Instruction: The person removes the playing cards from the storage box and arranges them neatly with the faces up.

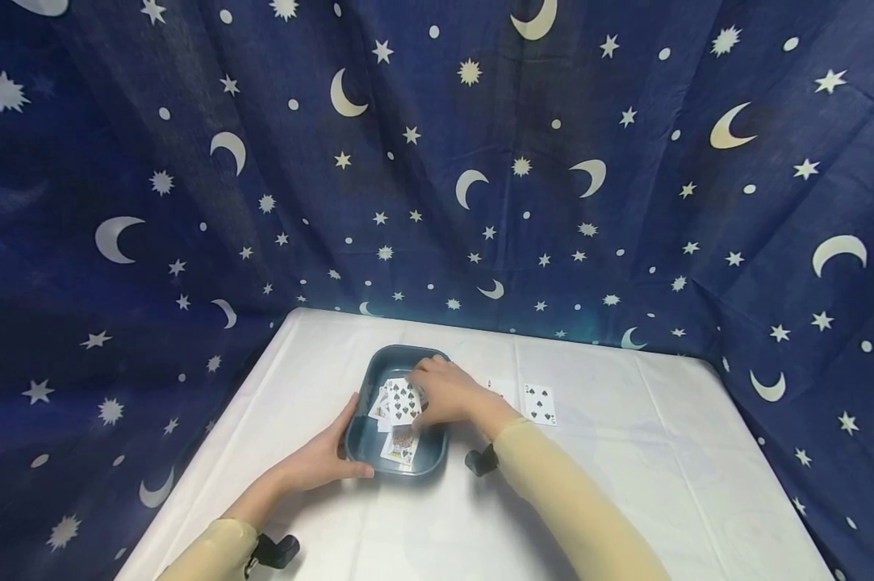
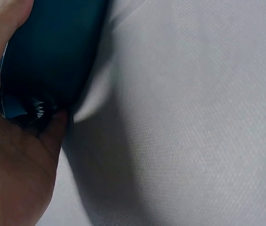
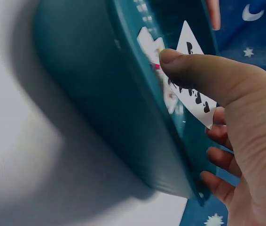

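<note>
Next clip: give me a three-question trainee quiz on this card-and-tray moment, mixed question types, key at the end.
1. True or false: the left hand holds the near left corner of the tray.
2. Multiple choice: the right hand is pinching
A. a card lying on the tablecloth
B. a spade card inside the tray
C. nothing
3. Short answer: where do the two cards outside the tray lie?

Key:
1. True.
2. B; in the right wrist view the thumb presses on the card's face.
3. Face up on the tablecloth, to the right of the tray.
</note>
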### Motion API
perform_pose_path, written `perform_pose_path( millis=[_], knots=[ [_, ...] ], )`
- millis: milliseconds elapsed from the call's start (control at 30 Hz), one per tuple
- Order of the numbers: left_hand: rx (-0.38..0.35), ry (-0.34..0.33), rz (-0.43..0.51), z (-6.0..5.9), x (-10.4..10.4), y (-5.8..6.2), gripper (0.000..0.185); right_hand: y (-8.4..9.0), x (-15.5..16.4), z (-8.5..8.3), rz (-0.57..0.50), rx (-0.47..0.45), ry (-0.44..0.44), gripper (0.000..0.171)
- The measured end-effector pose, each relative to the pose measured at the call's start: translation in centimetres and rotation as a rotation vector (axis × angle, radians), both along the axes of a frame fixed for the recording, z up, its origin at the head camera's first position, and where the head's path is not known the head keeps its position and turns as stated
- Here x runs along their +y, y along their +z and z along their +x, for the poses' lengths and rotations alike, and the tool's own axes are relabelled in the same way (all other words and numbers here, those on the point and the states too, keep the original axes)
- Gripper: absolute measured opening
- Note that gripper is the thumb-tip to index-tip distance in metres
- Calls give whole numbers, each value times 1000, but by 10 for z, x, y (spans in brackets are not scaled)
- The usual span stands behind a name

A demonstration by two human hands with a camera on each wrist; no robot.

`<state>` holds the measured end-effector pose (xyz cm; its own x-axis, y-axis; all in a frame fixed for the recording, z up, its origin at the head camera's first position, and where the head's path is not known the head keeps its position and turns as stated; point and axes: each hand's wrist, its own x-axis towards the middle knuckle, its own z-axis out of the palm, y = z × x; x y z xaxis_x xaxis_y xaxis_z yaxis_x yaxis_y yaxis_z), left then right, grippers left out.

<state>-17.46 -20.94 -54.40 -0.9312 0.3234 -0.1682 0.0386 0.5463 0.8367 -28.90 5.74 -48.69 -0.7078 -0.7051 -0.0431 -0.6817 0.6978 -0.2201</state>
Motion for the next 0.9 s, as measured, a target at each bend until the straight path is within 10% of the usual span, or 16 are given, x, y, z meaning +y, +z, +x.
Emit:
perform_pose_path(
  millis=[900],
  knots=[
    [-4, 17, 5, 1, 1, -1, 135, 22, 174, -3, -63, -25, -305, 91]
  ],
)
